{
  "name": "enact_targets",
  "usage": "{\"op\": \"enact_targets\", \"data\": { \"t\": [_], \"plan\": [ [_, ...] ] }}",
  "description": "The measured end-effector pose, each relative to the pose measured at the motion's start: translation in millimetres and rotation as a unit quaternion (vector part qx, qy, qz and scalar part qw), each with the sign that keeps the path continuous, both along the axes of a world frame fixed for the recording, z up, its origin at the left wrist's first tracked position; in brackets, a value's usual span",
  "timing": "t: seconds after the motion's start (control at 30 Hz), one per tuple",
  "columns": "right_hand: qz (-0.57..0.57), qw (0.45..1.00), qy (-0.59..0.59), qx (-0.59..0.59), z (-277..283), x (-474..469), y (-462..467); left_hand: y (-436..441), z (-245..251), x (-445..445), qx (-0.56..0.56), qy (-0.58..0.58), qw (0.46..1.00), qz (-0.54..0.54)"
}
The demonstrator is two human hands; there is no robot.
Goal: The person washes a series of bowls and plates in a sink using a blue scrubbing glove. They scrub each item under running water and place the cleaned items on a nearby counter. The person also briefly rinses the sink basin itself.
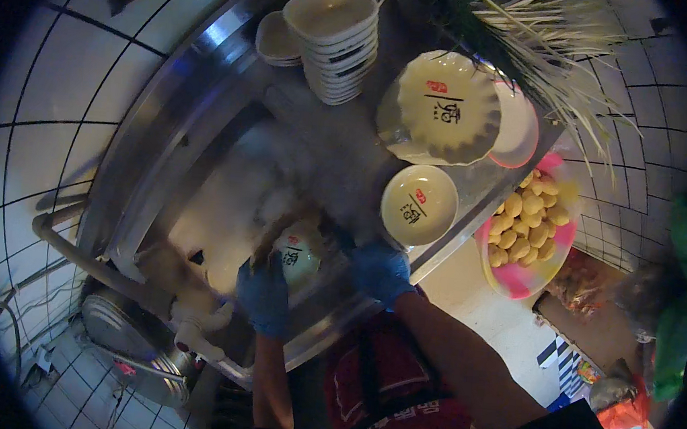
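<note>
My left hand [263, 299], in a blue glove, grips the near left rim of a small white bowl [301, 256] with dark and red printed marks inside. The bowl is tilted over the steel sink [199, 203], whose basin holds cloudy liquid under a haze. To the right of the bowl is my right hand [380, 272], also gloved in blue. Its fingers are blurred against a dark patch, so I cannot tell whether they hold anything. Beyond that hand, on the steel counter, stands a round cream bowl [420, 205] with similar marks.
Fluted bowls [449, 108] and a pink-rimmed dish [517, 125] stand farther back. A stack of white bowls [333, 38] rises behind the sink. Long green-and-white stalks [532, 42] overhang the corner. A faucet [103, 268] juts in from the left; a basin of peeled potatoes [524, 223] sits at right.
</note>
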State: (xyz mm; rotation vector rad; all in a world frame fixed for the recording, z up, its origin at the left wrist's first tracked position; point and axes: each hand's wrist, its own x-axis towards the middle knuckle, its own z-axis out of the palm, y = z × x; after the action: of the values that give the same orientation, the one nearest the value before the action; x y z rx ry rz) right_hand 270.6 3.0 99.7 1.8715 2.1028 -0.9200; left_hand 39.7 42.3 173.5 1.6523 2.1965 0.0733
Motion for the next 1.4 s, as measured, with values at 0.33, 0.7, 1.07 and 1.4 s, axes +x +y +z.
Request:
{"op": "enact_targets", "data": {
  "t": [0.33,0.7,1.07,1.4],
  "plan": [
    [-0.121,0.988,0.043,-0.084,19.2,-1.3,17.0,-14.4,-33.6,9.7,0.046,-0.305,0.936,0.169],
    [-0.009,1.000,0.021,-0.019,21.0,1.5,13.2,-7.2,-16.1,42.0,0.101,-0.462,0.803,0.362],
    [-0.008,1.000,0.025,0.003,25.5,-0.7,9.2,82.5,99.5,169.0,0.067,-0.538,0.836,0.078],
    [0.085,0.994,-0.022,-0.061,16.6,0.8,2.4,52.3,33.6,126.6,0.152,-0.508,0.828,0.182]
  ]
}}
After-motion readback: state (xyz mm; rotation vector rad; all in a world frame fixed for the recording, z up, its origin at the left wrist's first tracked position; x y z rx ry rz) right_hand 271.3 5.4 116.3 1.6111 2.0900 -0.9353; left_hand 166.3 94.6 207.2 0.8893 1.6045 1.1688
